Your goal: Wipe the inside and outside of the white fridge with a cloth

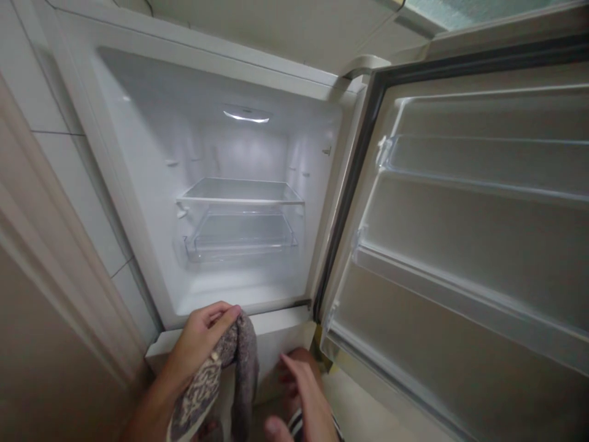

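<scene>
Two hands work at the bottom front edge of the open white fridge (138, 184) — the left hand (200, 334) clenched on a soft, limp grey-brown patterned cloth (230, 368), light and best bunched at its fold, the right hand (306, 393) released, fingers loose.

Grey-brown patterned cloth (230, 368), soft and crumpled, pinched at its top fold, hanging down in two limp folds, the lighter mottled side facing left, low in front of the open fridge's bottom front edge
</scene>
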A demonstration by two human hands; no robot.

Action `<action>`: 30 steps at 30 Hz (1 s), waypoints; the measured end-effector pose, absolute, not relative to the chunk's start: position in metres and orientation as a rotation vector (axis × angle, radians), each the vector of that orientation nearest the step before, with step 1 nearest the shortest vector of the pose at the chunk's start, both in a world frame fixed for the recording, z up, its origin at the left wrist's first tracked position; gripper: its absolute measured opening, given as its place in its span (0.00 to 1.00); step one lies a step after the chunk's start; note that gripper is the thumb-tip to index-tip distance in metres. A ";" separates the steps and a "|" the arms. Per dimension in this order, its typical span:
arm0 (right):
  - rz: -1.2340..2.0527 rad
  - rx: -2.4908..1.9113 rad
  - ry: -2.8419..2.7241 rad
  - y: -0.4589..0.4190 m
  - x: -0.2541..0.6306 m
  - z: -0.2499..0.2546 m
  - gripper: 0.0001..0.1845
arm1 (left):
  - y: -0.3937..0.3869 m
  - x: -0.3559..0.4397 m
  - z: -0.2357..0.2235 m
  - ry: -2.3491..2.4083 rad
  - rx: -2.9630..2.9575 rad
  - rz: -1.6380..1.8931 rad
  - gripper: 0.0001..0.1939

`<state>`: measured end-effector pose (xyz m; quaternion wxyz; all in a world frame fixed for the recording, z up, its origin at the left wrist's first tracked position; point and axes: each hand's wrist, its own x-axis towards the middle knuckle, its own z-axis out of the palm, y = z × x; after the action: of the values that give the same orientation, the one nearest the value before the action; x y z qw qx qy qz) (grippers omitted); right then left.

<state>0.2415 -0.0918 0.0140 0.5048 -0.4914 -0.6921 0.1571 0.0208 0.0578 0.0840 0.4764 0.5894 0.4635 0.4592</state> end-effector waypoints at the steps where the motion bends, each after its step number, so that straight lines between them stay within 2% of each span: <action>1: 0.399 -1.162 -1.686 -0.077 0.228 0.013 0.37 | 0.051 0.022 0.087 1.147 1.513 1.145 0.27; 2: 0.430 -1.163 -1.705 -0.062 0.216 0.014 0.36 | 0.042 0.022 0.089 1.173 1.586 1.176 0.25; 5: 0.566 -1.266 -1.733 -0.027 0.191 0.020 0.22 | 0.013 0.014 0.088 1.256 1.833 1.255 0.17; 8: 0.666 -1.240 -1.650 -0.008 0.189 0.028 0.20 | -0.011 -0.001 0.075 1.173 1.994 1.222 0.13; 11: 0.819 -1.063 -1.492 -0.002 0.194 0.037 0.19 | -0.013 -0.014 0.049 1.183 1.839 1.230 0.19; 14: 0.940 -0.919 -1.342 -0.003 0.197 0.050 0.16 | 0.004 -0.019 0.018 1.436 1.416 1.472 0.34; 16: 0.980 -0.917 -1.254 -0.004 0.200 0.059 0.14 | 0.014 -0.018 0.003 1.380 1.197 1.402 0.41; 18: 0.975 -0.939 -1.201 -0.003 0.206 0.066 0.14 | 0.016 -0.014 -0.003 1.196 1.054 1.223 0.40; 25: 0.947 -0.924 -1.312 0.012 0.232 0.067 0.19 | -0.005 0.010 0.024 0.756 0.632 1.082 0.40; 30: 0.842 -0.950 -1.585 0.003 0.254 0.084 0.11 | -0.004 0.018 0.046 0.971 0.662 1.231 0.52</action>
<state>0.2542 0.0030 0.0836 0.5273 -0.3974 -0.6632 0.3525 0.0181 -0.0036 0.0462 0.6592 0.2923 0.4290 0.5440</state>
